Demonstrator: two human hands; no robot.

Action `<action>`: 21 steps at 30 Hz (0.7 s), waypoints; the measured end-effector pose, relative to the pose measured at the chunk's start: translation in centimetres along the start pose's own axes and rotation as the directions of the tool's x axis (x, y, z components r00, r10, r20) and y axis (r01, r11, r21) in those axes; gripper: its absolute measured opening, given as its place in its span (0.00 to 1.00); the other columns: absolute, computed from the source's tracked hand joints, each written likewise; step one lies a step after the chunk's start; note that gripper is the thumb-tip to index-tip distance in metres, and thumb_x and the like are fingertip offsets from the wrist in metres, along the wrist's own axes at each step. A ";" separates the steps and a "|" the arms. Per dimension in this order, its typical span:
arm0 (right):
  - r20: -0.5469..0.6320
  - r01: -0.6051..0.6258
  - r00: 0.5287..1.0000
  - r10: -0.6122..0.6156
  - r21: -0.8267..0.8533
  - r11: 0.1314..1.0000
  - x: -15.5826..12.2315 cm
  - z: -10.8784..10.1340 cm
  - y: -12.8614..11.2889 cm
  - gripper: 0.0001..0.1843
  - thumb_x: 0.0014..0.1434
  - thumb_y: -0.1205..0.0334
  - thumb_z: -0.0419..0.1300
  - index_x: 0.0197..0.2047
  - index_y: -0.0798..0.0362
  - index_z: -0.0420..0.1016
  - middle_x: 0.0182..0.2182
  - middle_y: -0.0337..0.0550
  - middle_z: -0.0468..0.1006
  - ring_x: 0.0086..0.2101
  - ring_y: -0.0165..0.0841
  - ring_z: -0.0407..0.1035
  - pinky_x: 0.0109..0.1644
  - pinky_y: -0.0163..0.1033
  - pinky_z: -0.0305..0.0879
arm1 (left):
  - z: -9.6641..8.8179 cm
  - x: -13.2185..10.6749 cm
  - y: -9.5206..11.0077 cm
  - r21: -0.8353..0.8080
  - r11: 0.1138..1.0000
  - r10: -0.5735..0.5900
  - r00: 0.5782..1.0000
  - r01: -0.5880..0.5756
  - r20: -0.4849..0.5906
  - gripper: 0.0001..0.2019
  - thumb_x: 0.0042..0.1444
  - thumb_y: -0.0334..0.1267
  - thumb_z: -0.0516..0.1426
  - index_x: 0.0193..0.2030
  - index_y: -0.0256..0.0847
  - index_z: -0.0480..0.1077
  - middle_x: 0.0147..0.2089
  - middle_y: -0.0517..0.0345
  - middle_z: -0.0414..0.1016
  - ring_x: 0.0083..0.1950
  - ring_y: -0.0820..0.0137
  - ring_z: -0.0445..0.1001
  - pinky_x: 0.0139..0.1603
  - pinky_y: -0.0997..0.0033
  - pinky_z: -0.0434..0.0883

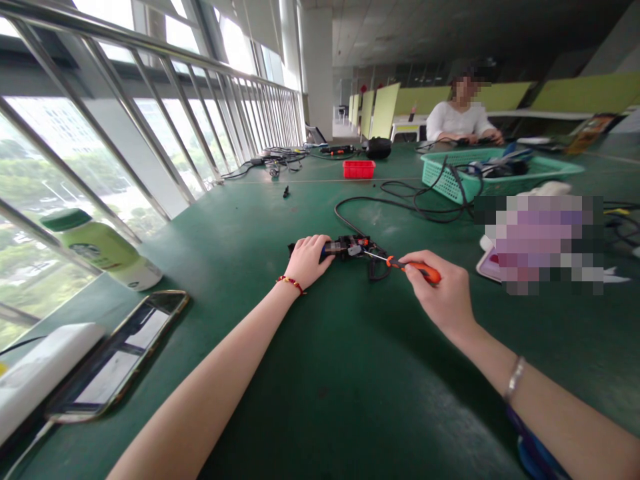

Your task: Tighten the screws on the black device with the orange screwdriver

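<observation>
Wrapped over the left end of a black device with exposed inner parts (345, 247), my left hand (309, 259) presses it to the green table (320, 373). My right hand (443, 287) grips an orange and black screwdriver (420, 269) by its handle. The shaft points left, and its tip is at the device's opened right end, among small parts; exact contact is too small to make out. A black cable (350, 200) runs from near the device toward the back right.
Behind stand a red basket (359, 170) and a green basket (450, 180) holding tools and cables. A phone (125, 360), a white power strip (45, 373) and a green bottle (100, 250) line the left edge by the railing (150, 100). Across the table sits a person (457, 120).
</observation>
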State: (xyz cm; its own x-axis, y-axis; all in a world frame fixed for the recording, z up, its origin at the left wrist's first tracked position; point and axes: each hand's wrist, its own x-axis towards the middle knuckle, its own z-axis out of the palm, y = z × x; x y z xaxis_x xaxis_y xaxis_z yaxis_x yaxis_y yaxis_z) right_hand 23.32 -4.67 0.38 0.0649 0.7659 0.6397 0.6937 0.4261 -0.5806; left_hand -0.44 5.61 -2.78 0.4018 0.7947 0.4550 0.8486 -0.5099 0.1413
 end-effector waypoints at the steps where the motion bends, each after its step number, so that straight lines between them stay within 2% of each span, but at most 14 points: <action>1: 0.001 -0.003 1.000 0.003 0.000 1.000 0.0 0.0 0.0 0.09 0.54 0.63 0.54 0.31 0.53 0.76 0.24 0.39 0.77 0.22 0.30 0.66 0.28 0.35 0.60 | 0.0 0.0 0.0 0.001 1.000 0.001 1.000 -0.001 0.000 0.13 0.58 0.40 0.54 0.49 0.41 0.64 0.47 0.52 0.72 0.49 0.59 0.69 0.53 0.59 0.63; 7: 0.021 -0.020 1.000 0.020 0.010 1.000 0.0 0.2 0.2 0.09 0.55 0.62 0.55 0.31 0.53 0.76 0.24 0.39 0.76 0.22 0.29 0.66 0.28 0.34 0.59 | -0.1 0.0 0.1 0.004 1.000 0.002 1.000 -0.002 -0.003 0.13 0.58 0.39 0.54 0.49 0.40 0.64 0.47 0.52 0.73 0.49 0.60 0.69 0.53 0.60 0.63; 12: 0.049 -0.124 0.991 0.123 0.017 0.992 0.0 0.1 0.4 0.20 0.64 0.52 0.45 0.39 0.51 0.75 0.15 0.34 0.64 0.17 0.29 0.61 0.23 0.34 0.53 | -0.1 0.0 0.1 0.003 1.000 -0.005 1.000 0.005 0.000 0.13 0.58 0.40 0.54 0.49 0.41 0.64 0.47 0.52 0.73 0.49 0.59 0.69 0.53 0.59 0.63; 15: 0.040 -0.158 0.987 0.158 0.000 0.987 0.1 0.1 0.5 0.20 0.64 0.50 0.44 0.41 0.51 0.73 0.14 0.32 0.60 0.15 0.28 0.57 0.22 0.34 0.51 | -0.1 0.0 0.1 0.000 1.000 -0.004 1.000 0.004 0.002 0.13 0.58 0.40 0.54 0.49 0.41 0.64 0.47 0.52 0.73 0.49 0.59 0.70 0.53 0.59 0.63; 18: 0.000 -0.106 0.994 0.107 0.056 0.993 0.2 0.3 0.6 0.14 0.61 0.54 0.51 0.45 0.52 0.69 0.19 0.32 0.64 0.18 0.29 0.61 0.25 0.35 0.58 | -0.1 0.0 0.0 -0.004 1.000 -0.008 1.000 0.008 0.001 0.13 0.58 0.40 0.54 0.49 0.41 0.64 0.47 0.51 0.72 0.49 0.59 0.70 0.53 0.58 0.63; 21: -0.122 0.027 0.992 -0.015 0.101 0.994 0.2 0.5 0.7 0.16 0.55 0.60 0.57 0.47 0.52 0.65 0.29 0.38 0.69 0.30 0.33 0.68 0.37 0.39 0.66 | 0.0 0.0 0.0 0.000 1.000 -0.006 1.000 0.006 -0.003 0.13 0.58 0.40 0.54 0.49 0.41 0.64 0.47 0.52 0.72 0.49 0.59 0.69 0.53 0.58 0.63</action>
State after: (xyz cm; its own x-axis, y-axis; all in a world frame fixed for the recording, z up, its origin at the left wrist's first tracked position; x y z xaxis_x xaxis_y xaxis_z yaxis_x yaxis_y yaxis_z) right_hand 23.46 -3.98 -0.17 0.1415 0.6954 0.7046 0.6189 0.4933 -0.6112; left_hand -0.45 5.63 -2.76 0.3958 0.7968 0.4566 0.8509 -0.5052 0.1440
